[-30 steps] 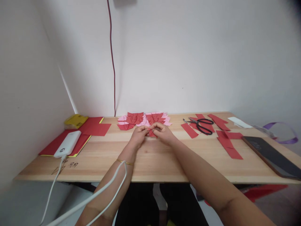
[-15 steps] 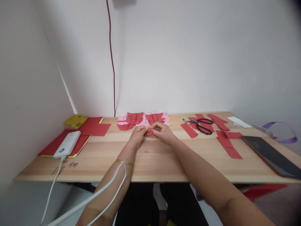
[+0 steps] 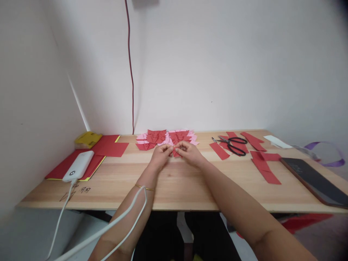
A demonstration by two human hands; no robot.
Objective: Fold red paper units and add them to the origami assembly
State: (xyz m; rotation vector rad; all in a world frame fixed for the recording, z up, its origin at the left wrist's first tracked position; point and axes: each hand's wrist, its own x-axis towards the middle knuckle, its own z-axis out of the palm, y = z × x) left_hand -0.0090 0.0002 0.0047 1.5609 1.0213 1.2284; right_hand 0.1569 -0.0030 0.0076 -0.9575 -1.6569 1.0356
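Note:
Near the middle of the table, my left hand (image 3: 162, 155) and my right hand (image 3: 189, 153) meet fingertip to fingertip. Both are closed in a pinch on one small piece of folded red paper (image 3: 177, 152), whose lower part shows between the thumbs. The fingers cover the rest of it. Just behind the hands lie rows of folded paper pieces, a red pile (image 3: 156, 137) on the left and another red pile (image 3: 179, 136) on the right, with pink folded pieces (image 3: 193, 138) among them.
To the right lie black-handled scissors (image 3: 236, 146), red paper strips (image 3: 265, 168), a white strip (image 3: 277, 141) and a dark phone (image 3: 312, 179). On the left, a white power bank (image 3: 78, 166) with a cable rests on red sheets (image 3: 112, 148) beside a yellow packet (image 3: 87, 140).
The fingertips of both hands have shifted slightly over the red paper, with the right fingers flatter and lower. The other things lie as before; the view has moved a little.

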